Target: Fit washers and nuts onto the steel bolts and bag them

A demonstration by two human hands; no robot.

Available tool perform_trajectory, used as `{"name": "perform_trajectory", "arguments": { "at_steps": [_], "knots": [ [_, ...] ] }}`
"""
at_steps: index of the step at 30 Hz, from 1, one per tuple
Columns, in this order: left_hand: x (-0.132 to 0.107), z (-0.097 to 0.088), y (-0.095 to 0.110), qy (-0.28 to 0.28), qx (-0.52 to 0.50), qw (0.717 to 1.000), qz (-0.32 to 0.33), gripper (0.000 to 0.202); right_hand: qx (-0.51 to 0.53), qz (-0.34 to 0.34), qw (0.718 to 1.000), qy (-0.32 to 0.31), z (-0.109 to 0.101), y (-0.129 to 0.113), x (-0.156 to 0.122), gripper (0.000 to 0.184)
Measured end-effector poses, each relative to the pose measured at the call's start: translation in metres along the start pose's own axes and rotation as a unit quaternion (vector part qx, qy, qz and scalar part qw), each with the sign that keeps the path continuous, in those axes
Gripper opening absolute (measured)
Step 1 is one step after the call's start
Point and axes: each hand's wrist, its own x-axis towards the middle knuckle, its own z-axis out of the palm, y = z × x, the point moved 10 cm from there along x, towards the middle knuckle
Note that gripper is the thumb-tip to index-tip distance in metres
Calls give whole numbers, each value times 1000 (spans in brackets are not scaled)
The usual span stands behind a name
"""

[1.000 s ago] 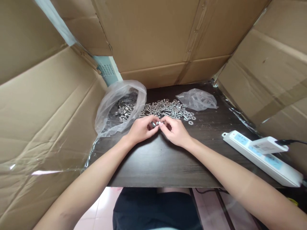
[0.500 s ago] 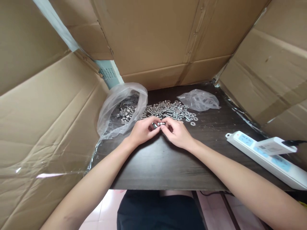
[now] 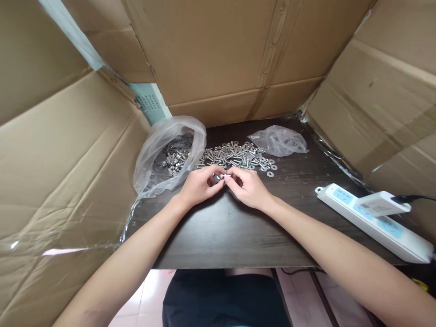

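Observation:
Between the fingertips of both hands is a small silvery bolt (image 3: 225, 176), lying roughly sideways with what looks like a washer or nut on it. My left hand (image 3: 201, 185) pinches its left end between thumb and fingers. From the other side my right hand (image 3: 248, 187) grips the right end the same way. The fingers cover much of the bolt. Just beyond the hands a loose pile of bolts, nuts and washers (image 3: 235, 155) spreads over the dark table (image 3: 218, 236).
A clear plastic bag (image 3: 145, 170) with metal parts inside lies open at the left. Another crumpled bag (image 3: 281, 141) rests at the back right. A white power strip (image 3: 374, 222) with a plugged-in adapter (image 3: 381, 204) sits at the right. Cardboard walls (image 3: 218, 54) enclose the table.
The view has shifted slightly, so the whole scene sits a little further left. Both hands stay together around the bolt, with only small finger movement.

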Motion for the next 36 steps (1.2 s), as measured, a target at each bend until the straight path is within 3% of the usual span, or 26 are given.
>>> {"name": "perform_trajectory", "arguments": {
  "at_steps": [36],
  "knots": [
    [-1,3,-3,-17,-22,1000,-12,15,-24,-1,1000,9,-1,2,-1,16]
  ]
}}
